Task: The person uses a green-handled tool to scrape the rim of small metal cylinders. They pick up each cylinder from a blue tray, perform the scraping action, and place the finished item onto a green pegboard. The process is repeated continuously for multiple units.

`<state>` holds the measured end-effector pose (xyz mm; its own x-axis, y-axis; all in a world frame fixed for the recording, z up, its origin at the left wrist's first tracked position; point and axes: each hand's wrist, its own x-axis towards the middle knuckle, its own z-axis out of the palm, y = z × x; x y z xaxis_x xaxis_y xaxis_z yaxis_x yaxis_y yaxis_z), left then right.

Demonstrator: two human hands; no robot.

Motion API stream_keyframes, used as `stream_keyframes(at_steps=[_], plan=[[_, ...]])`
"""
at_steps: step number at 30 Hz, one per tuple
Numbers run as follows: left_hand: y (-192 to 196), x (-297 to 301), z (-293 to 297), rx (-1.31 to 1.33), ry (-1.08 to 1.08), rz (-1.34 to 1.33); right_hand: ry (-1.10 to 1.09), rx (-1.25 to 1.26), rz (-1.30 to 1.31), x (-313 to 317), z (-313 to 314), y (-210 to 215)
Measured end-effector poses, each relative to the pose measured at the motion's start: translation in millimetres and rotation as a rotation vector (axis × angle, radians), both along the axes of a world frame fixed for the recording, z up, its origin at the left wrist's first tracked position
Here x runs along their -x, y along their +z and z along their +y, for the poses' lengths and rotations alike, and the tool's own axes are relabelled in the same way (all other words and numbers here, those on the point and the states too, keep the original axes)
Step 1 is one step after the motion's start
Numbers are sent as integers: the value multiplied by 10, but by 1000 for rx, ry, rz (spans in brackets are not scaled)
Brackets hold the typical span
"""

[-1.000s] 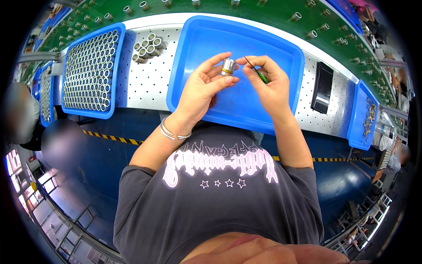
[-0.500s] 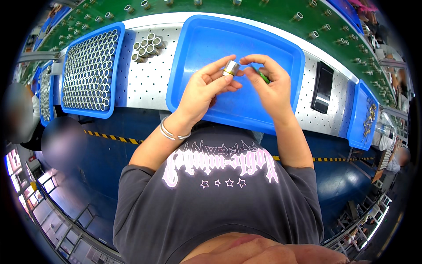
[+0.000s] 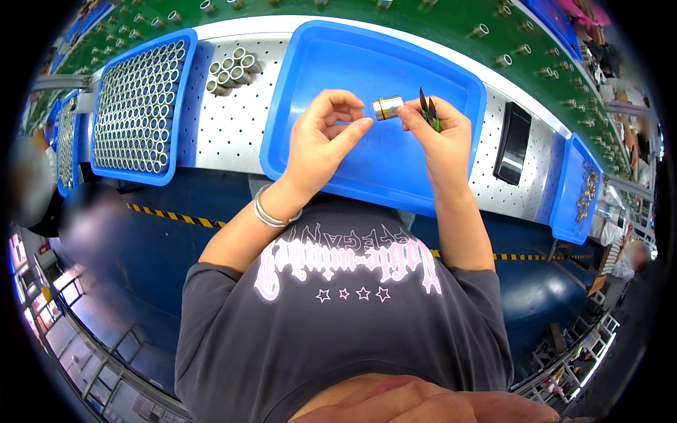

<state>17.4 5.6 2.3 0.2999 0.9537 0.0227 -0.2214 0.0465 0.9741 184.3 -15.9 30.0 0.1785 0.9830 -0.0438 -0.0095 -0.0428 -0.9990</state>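
My right hand (image 3: 446, 134) pinches a short silver metal fitting (image 3: 388, 108) with a thin yellow ring between thumb and finger. The same hand also keeps a pair of green-handled snips (image 3: 427, 111), their dark blades pointing up past the fingers. Just left of the fitting, my left hand (image 3: 326, 134) is empty, with its fingers loosely bent and the thumb apart from them. Both hands are above a large blue tray (image 3: 271, 144), whose inner floor shows beneath them.
On the left, a blue tray (image 3: 134, 176) is packed with rows of metal fittings. A small cluster of fittings (image 3: 229, 72) stands on the perforated metal bench (image 3: 233, 134). To the right lie a black device (image 3: 513, 144) and a blue tray (image 3: 570, 201) with small brass-coloured parts. Fittings also dot the green surface (image 3: 451, 21) beyond.
The fitting has passed from my left hand to my right, and my left hand has drawn back from it. The snips have turned so their blades now point upward.
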Motion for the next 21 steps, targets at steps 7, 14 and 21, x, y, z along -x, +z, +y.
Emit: stream_keyframes(at_steps=[7,14,21], plan=[[85,1,-13,51,-51,64,-24,-48,-131,61,-53,-32],[21,9,-17,-8,-31,64,-37,-110,-188,103,-66,-73],[35,24,-22,75,-59,-2,-27,-108,-210,112,-88,-84]])
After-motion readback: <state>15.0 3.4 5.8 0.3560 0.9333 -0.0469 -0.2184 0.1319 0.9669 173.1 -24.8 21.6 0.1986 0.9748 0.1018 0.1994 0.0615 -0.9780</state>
